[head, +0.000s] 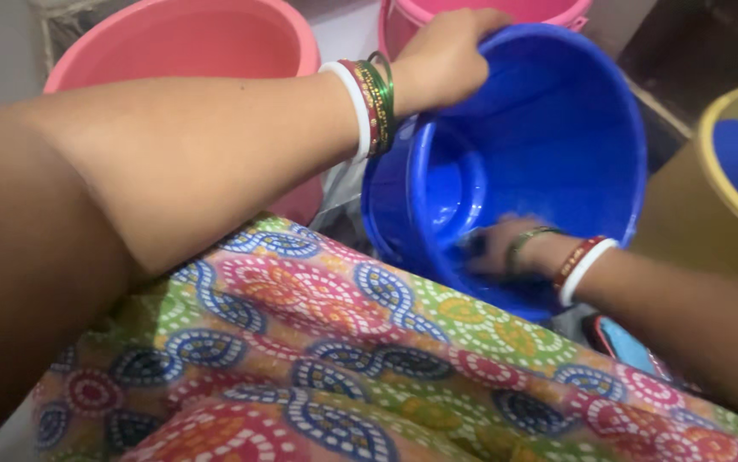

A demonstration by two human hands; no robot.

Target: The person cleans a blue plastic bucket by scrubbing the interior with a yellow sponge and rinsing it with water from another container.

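A round blue plastic bucket, tilted toward the viewer, is gripped at its upper rim by the left hand, fingers curled over the edge. The right hand is pressed against the inner wall near the bottom; its fingers are blurred, possibly closed on something. Two pink plastic buckets stand behind, a yellow tub at right.

I am in a home washing area, it seems. Plastic tubs crowd around me: a pink tub, a blue bucket and a yellow one. My patterned cloth covers my lap.
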